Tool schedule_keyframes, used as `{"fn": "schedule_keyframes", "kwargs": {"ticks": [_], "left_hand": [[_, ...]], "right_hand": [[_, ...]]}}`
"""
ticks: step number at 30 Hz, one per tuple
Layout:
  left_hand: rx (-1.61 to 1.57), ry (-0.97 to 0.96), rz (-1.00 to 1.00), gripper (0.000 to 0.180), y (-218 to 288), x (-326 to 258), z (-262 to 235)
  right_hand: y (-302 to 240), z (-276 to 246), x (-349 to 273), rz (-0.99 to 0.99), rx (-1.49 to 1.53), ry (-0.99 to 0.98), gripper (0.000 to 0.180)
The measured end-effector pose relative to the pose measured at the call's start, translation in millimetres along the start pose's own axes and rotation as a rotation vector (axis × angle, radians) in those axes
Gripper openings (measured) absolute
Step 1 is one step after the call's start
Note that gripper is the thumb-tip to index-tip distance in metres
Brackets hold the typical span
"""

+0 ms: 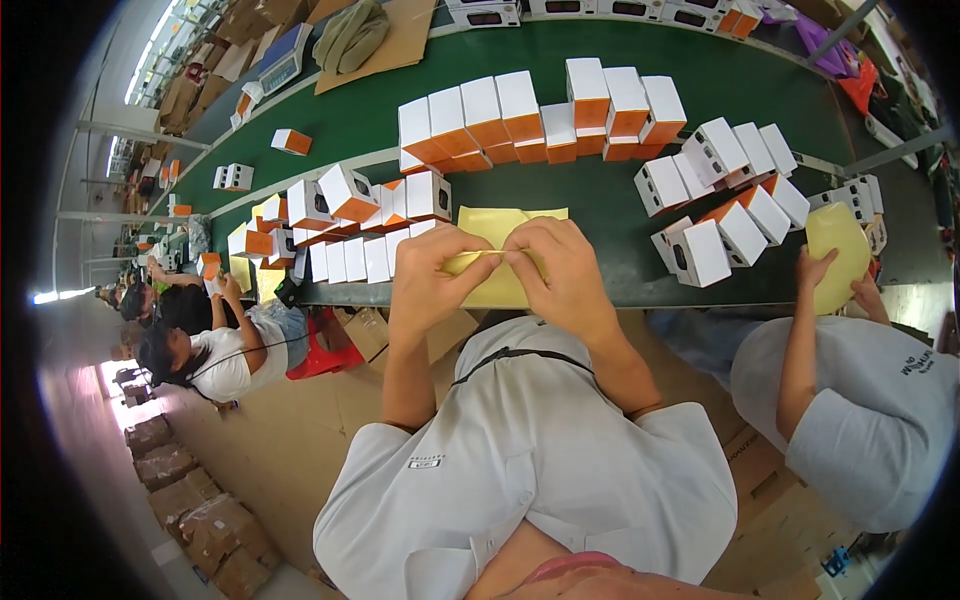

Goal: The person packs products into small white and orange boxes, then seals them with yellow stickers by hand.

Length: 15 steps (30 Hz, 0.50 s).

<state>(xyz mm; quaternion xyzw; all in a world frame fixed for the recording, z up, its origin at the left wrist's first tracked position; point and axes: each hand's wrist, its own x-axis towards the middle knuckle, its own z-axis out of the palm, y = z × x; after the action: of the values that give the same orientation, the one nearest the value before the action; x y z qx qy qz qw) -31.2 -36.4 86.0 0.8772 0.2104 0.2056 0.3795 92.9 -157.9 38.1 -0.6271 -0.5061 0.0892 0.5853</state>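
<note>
At the near edge of the green table, my left hand [432,268] and my right hand [560,268] meet with their fingertips almost touching. Both pinch the thin edge of a yellow sheet [497,253], seen nearly edge-on between the thumbs. More yellow sheet [500,218] shows flat behind and below the hands. Whether it is the same piece I cannot tell. Just left of my left hand stand white and orange boxes [430,195] with a dark picture on the side.
Rows of white and orange boxes [480,110] stand behind my hands, and more boxes [740,235] are to the right. On the right a co-worker holds a yellow sheet [838,255]. Another person [235,345] sits at the left. A grey cloth [350,35] lies on cardboard far back.
</note>
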Motion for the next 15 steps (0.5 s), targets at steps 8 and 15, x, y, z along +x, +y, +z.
{"fn": "schedule_keyframes", "kwargs": {"ticks": [8,15], "left_hand": [[0.055,0.004,0.025,0.014,3,-2,-6],[0.104,-0.017,0.179,0.014,-1,0,-10]], "right_hand": [[-2,1,0,-0.037,-0.010,-0.003,0.005],[-10,-3,6,-0.072,-0.021,0.049,0.013]]}}
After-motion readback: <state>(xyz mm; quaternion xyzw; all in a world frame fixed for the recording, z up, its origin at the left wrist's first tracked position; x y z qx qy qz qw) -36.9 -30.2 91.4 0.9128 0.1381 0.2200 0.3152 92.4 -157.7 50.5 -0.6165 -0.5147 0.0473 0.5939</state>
